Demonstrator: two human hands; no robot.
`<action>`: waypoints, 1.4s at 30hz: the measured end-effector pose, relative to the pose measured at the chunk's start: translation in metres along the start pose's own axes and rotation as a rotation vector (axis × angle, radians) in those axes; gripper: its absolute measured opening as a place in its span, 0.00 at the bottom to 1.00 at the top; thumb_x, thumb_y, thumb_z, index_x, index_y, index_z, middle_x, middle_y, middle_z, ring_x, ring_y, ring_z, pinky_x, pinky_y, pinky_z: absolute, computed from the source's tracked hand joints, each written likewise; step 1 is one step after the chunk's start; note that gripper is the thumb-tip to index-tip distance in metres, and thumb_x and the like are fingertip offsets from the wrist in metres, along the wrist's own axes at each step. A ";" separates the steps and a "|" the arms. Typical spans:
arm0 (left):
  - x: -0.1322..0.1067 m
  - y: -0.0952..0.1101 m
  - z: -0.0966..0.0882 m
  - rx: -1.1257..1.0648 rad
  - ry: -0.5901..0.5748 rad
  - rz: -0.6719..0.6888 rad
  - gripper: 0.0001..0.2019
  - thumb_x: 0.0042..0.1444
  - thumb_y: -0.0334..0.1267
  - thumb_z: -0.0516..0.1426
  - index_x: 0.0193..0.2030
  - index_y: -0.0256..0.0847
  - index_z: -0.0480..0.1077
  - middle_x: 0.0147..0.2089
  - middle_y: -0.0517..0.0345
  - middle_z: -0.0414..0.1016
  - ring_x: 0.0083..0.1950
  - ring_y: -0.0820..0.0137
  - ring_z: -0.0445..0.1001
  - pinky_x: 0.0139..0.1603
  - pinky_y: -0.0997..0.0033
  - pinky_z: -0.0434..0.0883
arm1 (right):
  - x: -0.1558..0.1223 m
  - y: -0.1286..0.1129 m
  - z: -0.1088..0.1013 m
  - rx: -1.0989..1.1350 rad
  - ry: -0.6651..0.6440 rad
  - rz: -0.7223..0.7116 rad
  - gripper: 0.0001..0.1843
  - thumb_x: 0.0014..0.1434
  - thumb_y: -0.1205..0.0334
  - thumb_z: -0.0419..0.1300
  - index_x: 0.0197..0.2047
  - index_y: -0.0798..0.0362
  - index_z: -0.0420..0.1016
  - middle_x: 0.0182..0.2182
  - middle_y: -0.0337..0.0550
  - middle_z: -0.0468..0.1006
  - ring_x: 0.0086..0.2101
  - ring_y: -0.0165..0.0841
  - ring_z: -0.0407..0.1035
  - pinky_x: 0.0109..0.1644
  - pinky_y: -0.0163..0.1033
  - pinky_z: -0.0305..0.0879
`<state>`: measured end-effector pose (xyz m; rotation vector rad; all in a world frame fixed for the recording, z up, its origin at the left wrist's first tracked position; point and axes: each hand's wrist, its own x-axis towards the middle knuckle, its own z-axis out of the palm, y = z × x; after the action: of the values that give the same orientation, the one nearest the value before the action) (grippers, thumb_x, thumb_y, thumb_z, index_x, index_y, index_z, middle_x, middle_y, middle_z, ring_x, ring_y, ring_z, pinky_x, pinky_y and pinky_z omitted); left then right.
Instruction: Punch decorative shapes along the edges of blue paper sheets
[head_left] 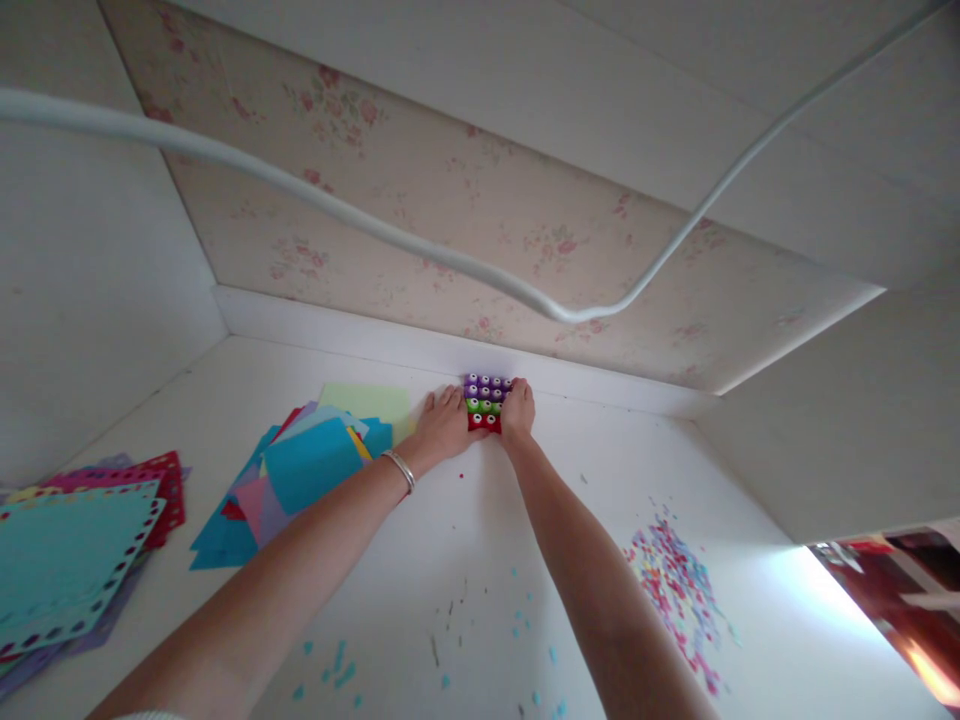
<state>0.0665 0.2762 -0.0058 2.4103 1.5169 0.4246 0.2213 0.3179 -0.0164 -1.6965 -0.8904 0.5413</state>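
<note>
Against the back edge of the white table stands a block of small purple, green and red pieces (485,393) in rows, each piece bearing a white eye-like dot with a dark centre. My left hand (444,425) lies along the block's left side, its thumb at the front under the red row. On the opposite side, my right hand (519,408) closes round the edge, covering the ends of the green and red rows. Both hands grip the block between them. A silver bracelet (401,467) circles my left wrist.
Left of my arm lies a loose pile of coloured paper (311,460), mostly blue. Farther left is a stack of sheets with punched borders (67,560). Paper confetti (675,580) is heaped at the right, with blue scraps (341,670) in front. A white cable (360,215) hangs across above.
</note>
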 end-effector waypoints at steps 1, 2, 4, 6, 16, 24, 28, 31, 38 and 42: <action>0.000 0.000 -0.001 -0.002 0.005 -0.001 0.38 0.62 0.61 0.51 0.69 0.33 0.57 0.72 0.32 0.55 0.74 0.46 0.50 0.69 0.40 0.49 | -0.001 -0.001 -0.002 0.016 0.003 -0.003 0.16 0.68 0.55 0.59 0.55 0.52 0.72 0.54 0.48 0.73 0.48 0.39 0.72 0.52 0.50 0.71; -0.001 -0.001 -0.002 -0.004 0.011 -0.001 0.38 0.62 0.60 0.52 0.68 0.32 0.59 0.72 0.30 0.55 0.73 0.45 0.51 0.69 0.40 0.50 | -0.002 -0.003 -0.005 0.035 0.004 -0.010 0.16 0.68 0.54 0.59 0.55 0.52 0.72 0.54 0.48 0.73 0.49 0.39 0.72 0.53 0.51 0.71; -0.006 -0.001 -0.009 -0.011 0.028 0.006 0.37 0.61 0.59 0.55 0.66 0.28 0.61 0.70 0.26 0.57 0.73 0.42 0.52 0.69 0.39 0.51 | -0.008 -0.007 -0.015 0.085 0.003 -0.034 0.17 0.68 0.53 0.58 0.54 0.53 0.72 0.54 0.49 0.73 0.51 0.41 0.71 0.55 0.53 0.68; -0.019 0.001 -0.022 -0.025 0.053 0.030 0.36 0.60 0.55 0.58 0.64 0.26 0.63 0.70 0.25 0.57 0.72 0.41 0.52 0.69 0.40 0.52 | -0.020 -0.012 -0.033 0.144 -0.011 -0.068 0.17 0.68 0.55 0.55 0.55 0.53 0.73 0.55 0.49 0.74 0.53 0.41 0.69 0.57 0.51 0.65; -0.226 0.048 -0.058 -0.362 0.060 0.254 0.15 0.60 0.24 0.51 0.39 0.43 0.76 0.42 0.59 0.80 0.45 0.68 0.77 0.50 0.68 0.71 | -0.184 -0.006 -0.165 0.188 -0.349 -0.155 0.09 0.39 0.66 0.47 0.17 0.50 0.67 0.14 0.34 0.63 0.19 0.29 0.57 0.25 0.35 0.53; -0.276 0.049 -0.034 -0.525 -0.107 0.229 0.17 0.54 0.21 0.50 0.36 0.41 0.78 0.40 0.56 0.79 0.41 0.68 0.77 0.46 0.70 0.72 | -0.238 0.013 -0.168 0.070 -0.649 -0.215 0.09 0.33 0.63 0.46 0.14 0.50 0.66 0.16 0.37 0.67 0.22 0.31 0.60 0.30 0.36 0.53; -0.272 0.048 -0.035 -0.504 -0.112 0.240 0.17 0.55 0.22 0.50 0.38 0.42 0.78 0.41 0.55 0.80 0.42 0.67 0.78 0.48 0.69 0.72 | -0.226 0.022 -0.168 0.030 -0.665 -0.160 0.09 0.36 0.63 0.45 0.15 0.50 0.65 0.16 0.36 0.63 0.22 0.30 0.56 0.27 0.36 0.49; -0.273 0.048 -0.034 -0.505 -0.102 0.236 0.17 0.56 0.22 0.50 0.38 0.42 0.78 0.42 0.56 0.80 0.43 0.68 0.78 0.48 0.69 0.73 | -0.219 0.029 -0.169 0.033 -0.655 -0.104 0.08 0.36 0.62 0.44 0.18 0.50 0.64 0.16 0.35 0.59 0.20 0.29 0.52 0.25 0.35 0.45; -0.271 0.045 -0.031 -0.519 -0.071 0.216 0.17 0.56 0.21 0.51 0.37 0.41 0.78 0.41 0.56 0.80 0.43 0.69 0.78 0.48 0.71 0.73 | -0.217 0.035 -0.169 0.078 -0.656 -0.050 0.08 0.36 0.61 0.44 0.19 0.50 0.63 0.16 0.34 0.57 0.20 0.29 0.50 0.25 0.34 0.43; -0.270 0.043 -0.029 -0.530 -0.063 0.217 0.17 0.56 0.21 0.51 0.38 0.42 0.78 0.41 0.57 0.80 0.43 0.70 0.78 0.48 0.71 0.73 | -0.217 0.033 -0.169 0.077 -0.673 -0.053 0.08 0.36 0.61 0.44 0.18 0.50 0.62 0.17 0.34 0.58 0.21 0.28 0.51 0.25 0.34 0.44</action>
<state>-0.0197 0.0157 0.0086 2.1366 0.9612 0.6888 0.2220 0.0412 -0.0146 -1.4241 -1.3599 1.1295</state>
